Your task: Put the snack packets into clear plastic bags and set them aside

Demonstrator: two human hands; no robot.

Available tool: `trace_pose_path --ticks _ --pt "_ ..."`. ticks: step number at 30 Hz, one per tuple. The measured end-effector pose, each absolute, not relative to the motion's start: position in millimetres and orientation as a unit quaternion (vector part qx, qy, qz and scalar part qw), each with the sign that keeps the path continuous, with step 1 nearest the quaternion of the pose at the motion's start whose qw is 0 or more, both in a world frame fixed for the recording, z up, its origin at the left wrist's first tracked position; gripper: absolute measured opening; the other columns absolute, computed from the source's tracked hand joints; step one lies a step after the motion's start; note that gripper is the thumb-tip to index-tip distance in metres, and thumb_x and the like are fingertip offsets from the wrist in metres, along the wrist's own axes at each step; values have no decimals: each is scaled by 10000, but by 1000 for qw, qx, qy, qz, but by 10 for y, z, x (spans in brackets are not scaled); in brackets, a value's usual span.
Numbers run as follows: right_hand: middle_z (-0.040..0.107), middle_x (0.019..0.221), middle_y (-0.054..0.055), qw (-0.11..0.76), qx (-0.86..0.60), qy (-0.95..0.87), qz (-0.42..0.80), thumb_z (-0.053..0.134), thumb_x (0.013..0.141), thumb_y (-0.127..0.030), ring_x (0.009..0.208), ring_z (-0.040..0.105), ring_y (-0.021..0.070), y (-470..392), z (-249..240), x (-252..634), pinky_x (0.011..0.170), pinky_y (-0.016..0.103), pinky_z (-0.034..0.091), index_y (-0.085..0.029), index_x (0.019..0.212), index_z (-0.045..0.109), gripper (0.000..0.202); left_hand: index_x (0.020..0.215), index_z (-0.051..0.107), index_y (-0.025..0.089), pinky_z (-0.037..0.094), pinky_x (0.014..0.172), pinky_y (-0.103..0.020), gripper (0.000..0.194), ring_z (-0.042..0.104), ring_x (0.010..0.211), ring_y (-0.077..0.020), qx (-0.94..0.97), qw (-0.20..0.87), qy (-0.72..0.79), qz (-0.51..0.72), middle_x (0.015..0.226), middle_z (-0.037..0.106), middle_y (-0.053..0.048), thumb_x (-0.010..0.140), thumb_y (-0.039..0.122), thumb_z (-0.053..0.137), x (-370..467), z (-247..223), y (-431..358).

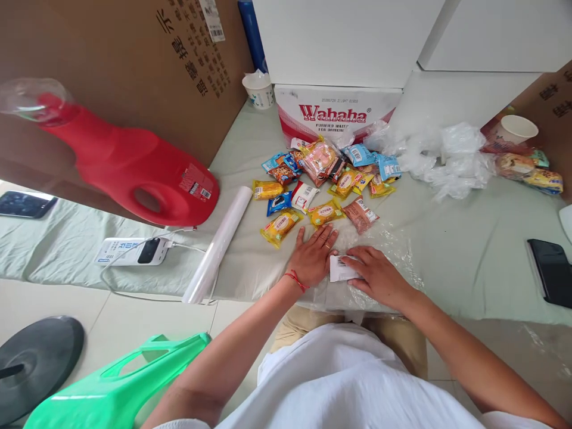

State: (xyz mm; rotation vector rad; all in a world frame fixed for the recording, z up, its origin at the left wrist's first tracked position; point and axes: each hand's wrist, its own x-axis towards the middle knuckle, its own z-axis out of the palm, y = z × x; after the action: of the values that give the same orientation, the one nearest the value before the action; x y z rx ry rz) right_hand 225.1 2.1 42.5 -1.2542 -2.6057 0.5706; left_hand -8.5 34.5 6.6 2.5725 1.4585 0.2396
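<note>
In front of the Wahaha carton (337,113), our left hand (313,256) is spreading flat, empty; our right grip (384,279) is curling over a white packet (339,269) (pinched or merely covered, we can't tell). Wrinkled film (404,253) could be catching our fingers, skewing the packet.

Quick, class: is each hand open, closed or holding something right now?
Left hand: open, palm down, nothing visibly held.
Right hand: fingers over a white packet; a firm grip cannot be told.

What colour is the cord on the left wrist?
The cord on the left wrist is red, seen in the head view.
</note>
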Motion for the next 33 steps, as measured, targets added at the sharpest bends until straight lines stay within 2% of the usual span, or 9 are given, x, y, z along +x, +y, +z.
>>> trace_pose_path --ticks 4,9,13,15,18,21,25,29,33 --pt "620 1354 132 108 -455 -864 186 601 971 -300 1229 529 318 -66 295 2432 1039 551 475 -271 1433 605 463 1619 327 274 120 1262 -680 586 337 1546 -292 857 87 501 87 1673 348 -83 1062 454 307 -70 62 341" --pt "639 1334 115 137 -450 -862 188 604 980 -398 1244 536 309 -15 419 2616 1043 525 481 -275 1327 676 376 1612 339 271 110 1257 -697 591 337 1546 -291 853 89 507 86 1680 331 -80 1063 486 298 -58 63 346" --pt "684 1216 133 202 -568 -790 112 471 1035 -431 1164 557 317 410 635 2483 964 480 518 -232 1224 706 362 1614 337 266 118 1254 -697 596 339 1544 -298 854 81 507 82 1673 345 -92 1062 488 298 -54 58 347" --pt "669 1223 185 162 -643 -747 53 471 1019 -496 1196 525 374 732 673 2339 960 525 497 -182 1270 678 452 1613 339 263 124 1254 -691 597 339 1545 -295 856 74 506 79 1673 346 -95 1062 489 296 -54 53 347" --pt "642 1249 252 37 -669 -741 53 569 944 -574 1238 512 425 1177 625 2113 962 554 468 -117 1267 669 568 1610 348 264 134 1253 -683 598 344 1542 -293 856 70 507 76 1667 357 -100 1061 497 300 -57 46 346" --pt "656 1220 252 -14 -664 -745 68 632 900 -495 1195 554 409 1454 573 2011 937 509 474 -115 1174 710 475 1599 369 267 126 1254 -679 593 358 1534 -286 855 75 507 81 1660 370 -100 1059 506 308 -60 40 348" --pt "664 1151 237 58 -680 -731 18 570 918 -379 1119 572 374 1511 735 2206 921 477 465 -87 1123 691 377 1592 382 253 128 1253 -679 591 362 1532 -283 855 78 506 86 1660 368 -103 1060 499 310 -58 37 348" --pt "638 1220 192 188 -620 -760 -51 587 879 -323 1205 518 390 1149 1144 2559 1001 531 435 -141 1181 647 358 1598 373 255 117 1259 -676 591 351 1538 -281 854 81 507 91 1668 353 -98 1060 493 310 -58 40 348" --pt "644 1233 139 189 -501 -844 30 592 846 -255 1323 473 378 504 1374 2671 1073 545 416 -219 1258 635 416 1601 367 254 115 1259 -678 590 347 1541 -285 855 87 504 89 1671 347 -94 1060 484 313 -64 42 351"
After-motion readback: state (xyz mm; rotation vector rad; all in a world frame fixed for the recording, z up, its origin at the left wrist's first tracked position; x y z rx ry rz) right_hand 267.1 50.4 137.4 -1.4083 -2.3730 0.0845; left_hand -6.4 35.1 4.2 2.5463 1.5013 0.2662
